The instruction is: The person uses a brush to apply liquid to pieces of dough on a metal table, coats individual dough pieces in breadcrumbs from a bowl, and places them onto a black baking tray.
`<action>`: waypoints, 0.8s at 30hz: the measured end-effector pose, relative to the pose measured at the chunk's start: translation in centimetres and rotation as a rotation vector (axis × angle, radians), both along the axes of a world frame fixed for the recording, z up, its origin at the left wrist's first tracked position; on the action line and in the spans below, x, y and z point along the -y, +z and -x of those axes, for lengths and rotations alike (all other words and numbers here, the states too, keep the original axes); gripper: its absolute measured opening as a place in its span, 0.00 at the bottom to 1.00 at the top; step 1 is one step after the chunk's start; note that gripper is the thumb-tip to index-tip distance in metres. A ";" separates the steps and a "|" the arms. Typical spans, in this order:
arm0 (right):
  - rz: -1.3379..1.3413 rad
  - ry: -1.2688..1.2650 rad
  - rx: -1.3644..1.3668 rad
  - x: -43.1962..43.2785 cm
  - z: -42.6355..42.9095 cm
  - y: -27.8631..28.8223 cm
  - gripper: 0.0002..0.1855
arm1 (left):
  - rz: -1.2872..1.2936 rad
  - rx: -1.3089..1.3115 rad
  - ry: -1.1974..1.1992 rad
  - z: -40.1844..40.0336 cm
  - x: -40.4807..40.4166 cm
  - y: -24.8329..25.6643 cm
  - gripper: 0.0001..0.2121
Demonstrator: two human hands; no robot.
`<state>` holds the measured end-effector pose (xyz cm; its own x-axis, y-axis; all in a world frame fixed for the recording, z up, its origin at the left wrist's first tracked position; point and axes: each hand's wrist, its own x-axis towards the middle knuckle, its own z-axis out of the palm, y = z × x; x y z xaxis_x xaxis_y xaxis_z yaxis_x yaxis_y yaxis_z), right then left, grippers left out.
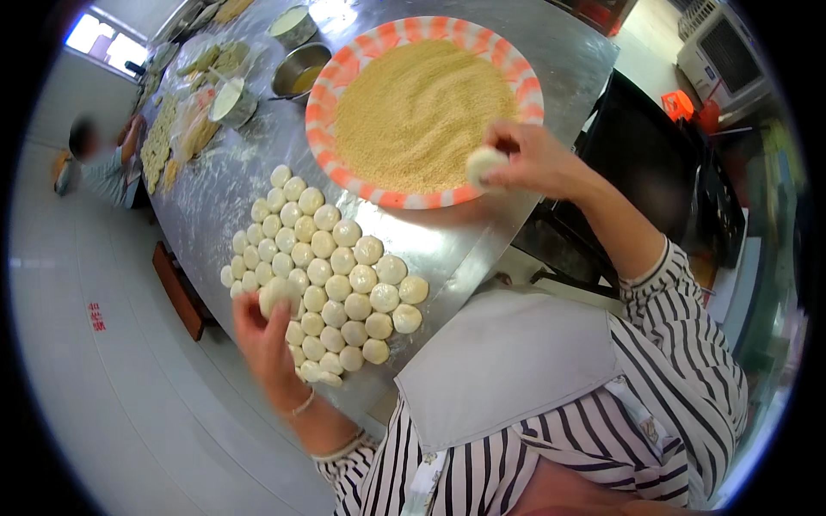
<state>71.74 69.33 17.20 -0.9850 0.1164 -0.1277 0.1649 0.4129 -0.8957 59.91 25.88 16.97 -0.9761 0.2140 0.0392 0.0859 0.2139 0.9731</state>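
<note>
My left hand (268, 335) grips a round, flat dough piece (279, 297) between thumb and fingers, over the left part of a packed group of pale dough rounds (339, 287) on the metal table. Another dough round (485, 166) is pinched in my right hand (529, 161), at the lower right rim of a large orange-and-white basin (322, 145). Sesame-like seeds (419, 109) fill much of the basin. Several of the rounds on the table look shiny on top. My left hand hides part of the group.
Beyond the rounds are a metal bowl with yellow liquid (306, 74), containers of white contents (235, 103) (290, 26) and small dough pieces (158, 142). Another person (106, 161) is at the table's far left edge. A large black tray (652, 155) lies right of the table.
</note>
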 end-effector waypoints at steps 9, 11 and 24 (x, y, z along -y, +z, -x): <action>-0.705 0.248 0.250 -2.6 4.8 -2.9 0.18 | 0.710 -0.597 -0.857 7.7 -24.1 -3.0 0.17; -0.843 0.009 -0.152 -3.4 4.3 -5.6 0.19 | 0.645 -0.674 -0.795 7.9 -26.4 -3.2 0.16; -0.838 0.048 0.012 0.1 6.6 -5.0 0.23 | 0.832 -0.746 -0.748 7.9 -29.2 -5.8 0.20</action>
<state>65.17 69.24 12.25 -0.9904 0.1354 -0.0285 0.1378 0.9478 -0.2877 52.01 55.09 11.20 -0.4180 0.9024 0.1050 0.8897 0.3833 0.2481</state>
